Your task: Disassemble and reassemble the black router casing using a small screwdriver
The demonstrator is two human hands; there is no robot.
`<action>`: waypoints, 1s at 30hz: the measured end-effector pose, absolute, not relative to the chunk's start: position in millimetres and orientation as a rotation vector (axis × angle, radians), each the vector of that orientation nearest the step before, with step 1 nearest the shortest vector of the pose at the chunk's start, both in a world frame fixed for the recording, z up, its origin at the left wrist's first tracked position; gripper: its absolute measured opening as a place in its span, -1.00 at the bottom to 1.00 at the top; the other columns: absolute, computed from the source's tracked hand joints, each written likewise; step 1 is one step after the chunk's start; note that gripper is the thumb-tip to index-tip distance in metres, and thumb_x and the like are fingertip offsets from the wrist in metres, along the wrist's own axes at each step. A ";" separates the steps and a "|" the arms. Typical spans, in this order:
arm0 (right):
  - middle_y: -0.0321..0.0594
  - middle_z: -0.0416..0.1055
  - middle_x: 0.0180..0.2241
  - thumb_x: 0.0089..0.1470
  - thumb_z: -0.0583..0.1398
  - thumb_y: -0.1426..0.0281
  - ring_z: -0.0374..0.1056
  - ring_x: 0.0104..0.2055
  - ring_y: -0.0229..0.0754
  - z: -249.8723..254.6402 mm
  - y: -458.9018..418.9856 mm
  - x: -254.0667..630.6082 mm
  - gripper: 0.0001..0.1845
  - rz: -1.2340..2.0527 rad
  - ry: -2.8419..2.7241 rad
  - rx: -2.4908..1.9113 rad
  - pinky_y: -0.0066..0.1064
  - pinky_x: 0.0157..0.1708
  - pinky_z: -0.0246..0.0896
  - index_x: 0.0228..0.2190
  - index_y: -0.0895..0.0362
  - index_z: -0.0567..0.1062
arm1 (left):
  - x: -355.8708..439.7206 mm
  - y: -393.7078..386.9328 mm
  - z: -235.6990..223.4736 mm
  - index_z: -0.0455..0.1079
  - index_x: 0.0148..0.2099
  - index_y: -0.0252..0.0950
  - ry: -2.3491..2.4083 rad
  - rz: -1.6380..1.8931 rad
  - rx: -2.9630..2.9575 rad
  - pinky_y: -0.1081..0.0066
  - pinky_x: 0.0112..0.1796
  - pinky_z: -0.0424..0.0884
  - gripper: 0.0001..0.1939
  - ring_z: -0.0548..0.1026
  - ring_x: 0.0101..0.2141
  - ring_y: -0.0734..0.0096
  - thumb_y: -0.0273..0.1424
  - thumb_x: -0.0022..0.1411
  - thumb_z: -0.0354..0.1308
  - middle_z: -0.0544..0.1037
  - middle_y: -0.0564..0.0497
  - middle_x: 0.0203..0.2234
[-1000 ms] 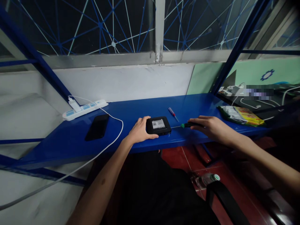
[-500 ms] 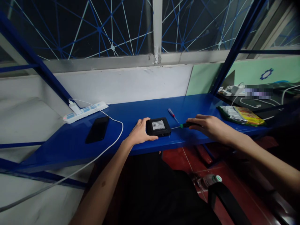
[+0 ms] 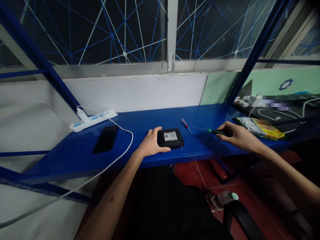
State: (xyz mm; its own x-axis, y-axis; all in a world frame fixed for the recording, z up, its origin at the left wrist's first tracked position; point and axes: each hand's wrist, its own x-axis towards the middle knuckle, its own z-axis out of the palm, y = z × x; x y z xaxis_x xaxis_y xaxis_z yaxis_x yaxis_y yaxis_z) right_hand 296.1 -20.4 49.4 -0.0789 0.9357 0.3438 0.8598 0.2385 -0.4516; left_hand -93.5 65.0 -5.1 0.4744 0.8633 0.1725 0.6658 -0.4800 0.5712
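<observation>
The black electronic device (image 3: pixel 171 138) lies flat near the front edge of the blue table (image 3: pixel 150 119), label (image 3: pixel 170 135) upward, the side with small openings facing the person. The left hand (image 3: pixel 150 144) is clamped on its left end, fingers over the far corner and thumb along the near edge; this hold appears meant to keep the device from sliding or turning.

To the right of the device and apart from it, the right hand (image 3: pixel 236 134) is closed on the handle of a green-and-black screwdriver (image 3: pixel 213 131). The shaft points leftward, probably to keep the working end towards the device; its tip is too faint to place.

A smaller screwdriver (image 3: pixel 184 123) lies loose just beyond the device's far right corner, seemingly within easy reach. Left of the device are a smartphone (image 3: pixel 106 139) and a white cable (image 3: pixel 125 153); farther left and behind, a power strip (image 3: pixel 95 120) bears a plugged-in charger (image 3: pixel 82 115). Well to the device's right rests a glossy packet (image 3: pixel 265 128).
</observation>
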 end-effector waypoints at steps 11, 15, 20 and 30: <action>-0.05 0.52 -0.32 0.04 0.21 0.17 0.46 -0.30 0.00 1.4 52.0 269.5 -0.71 -0.050 -1.726 -1.865 -0.27 -0.34 0.30 -0.28 0.11 0.36 | -94.8 64.7 -3.0 -0.12 0.42 -0.14 1.262 0.585 2.291 -0.09 0.15 0.25 0.20 0.26 0.22 -0.16 0.14 -0.12 0.39 0.22 -0.26 0.21; 0.04 0.50 -0.29 0.06 0.20 0.24 0.43 -0.30 0.03 -7.7 69.9 263.9 -0.72 -0.091 -1.765 -1.868 -0.21 -0.29 0.32 -0.24 0.17 0.39 | -95.1 63.8 -1.1 -0.15 0.43 -0.10 1.254 0.572 2.287 -0.07 0.16 0.23 0.21 0.25 0.24 -0.15 0.14 -0.10 0.39 0.22 -0.25 0.22; 0.27 0.39 -0.09 0.15 0.15 0.21 0.33 0.00 0.27 -0.3 67.9 249.1 -0.56 -0.226 -1.773 -1.798 0.10 0.02 0.23 -0.08 0.32 0.39 | -95.4 63.7 -0.5 -0.16 0.44 -0.11 1.234 0.569 2.291 -0.09 0.18 0.19 0.17 0.23 0.24 -0.16 0.15 -0.03 0.34 0.22 -0.25 0.26; 0.09 0.28 0.20 -0.03 0.29 -0.10 0.24 0.25 0.23 31.9 42.5 184.2 -0.09 0.417 -2.374 -1.258 0.13 0.19 0.22 0.22 0.10 0.27 | -95.5 62.9 -1.5 -0.15 0.43 -0.15 1.197 0.646 2.303 -0.04 0.21 0.17 0.08 0.19 0.27 -0.07 0.06 0.06 0.34 0.26 -0.21 0.27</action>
